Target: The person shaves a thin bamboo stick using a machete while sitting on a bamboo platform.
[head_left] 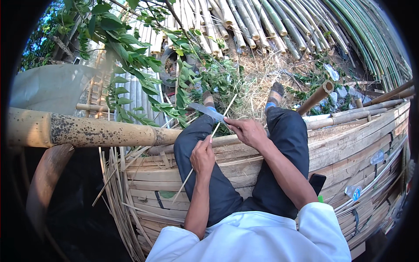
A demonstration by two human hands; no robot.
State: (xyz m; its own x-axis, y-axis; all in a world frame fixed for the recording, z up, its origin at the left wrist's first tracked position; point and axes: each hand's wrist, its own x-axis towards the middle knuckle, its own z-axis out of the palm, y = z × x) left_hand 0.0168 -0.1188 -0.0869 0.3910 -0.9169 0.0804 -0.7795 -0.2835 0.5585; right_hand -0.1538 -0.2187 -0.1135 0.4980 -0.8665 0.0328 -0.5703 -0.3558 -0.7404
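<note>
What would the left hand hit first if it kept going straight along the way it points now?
Probably the knife: the left hand points up along the thin bamboo strip it grips, and the blade crosses that strip just ahead. Depth is hard to judge here.

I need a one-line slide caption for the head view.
Seated on stacked bamboo slats, left hand holds a thin bamboo strip; right hand holds a knife.

a dark phone (pixel 317 182) with a blank screen lies on the stack of bamboo slats (pixel 349 144), just beside the person's right thigh. two clear plastic bottles with blue-and-white labels (pixel 354 192) (pixel 377 157) sit near the stack's right edge.
</note>
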